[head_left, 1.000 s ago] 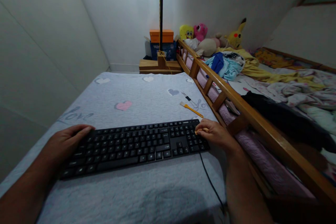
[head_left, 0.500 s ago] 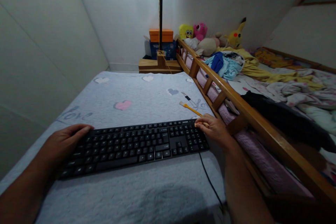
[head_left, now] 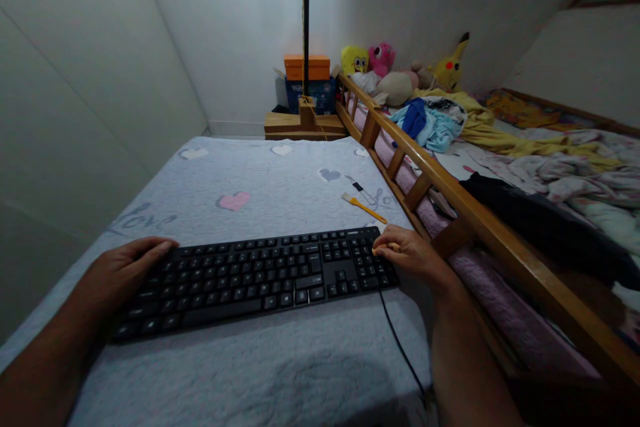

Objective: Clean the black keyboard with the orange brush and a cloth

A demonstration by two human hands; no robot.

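A black keyboard point(head_left: 240, 283) lies at a slant on the pale blue bedspread point(head_left: 260, 373), its cable point(head_left: 397, 340) running off toward me. My left hand point(head_left: 127, 273) grips the keyboard's left end, thumb along the top edge; its other fingers are mostly hidden. Over the number keys at the right end, my right hand point(head_left: 413, 253) is closed on a small tan-orange piece point(head_left: 394, 247), mostly covered by the fingers, so its kind is unclear. Just beyond that hand lies a yellow-handled brush point(head_left: 367, 209). A thin metal tool with a black middle point(head_left: 358, 187) rests farther back.
A wooden bed rail point(head_left: 435, 167) runs along the right side. Beyond it are rumpled clothes point(head_left: 430, 123) and several plush toys point(head_left: 383, 60). At the back, an orange box point(head_left: 307, 67) sits on a blue one beside a black pole point(head_left: 306, 20). A wall point(head_left: 90, 80) rises at left.
My right hand has shifted slightly down and toward me over the number keys, uncovering the end of the brush handle. My left hand and the keyboard have stayed put.
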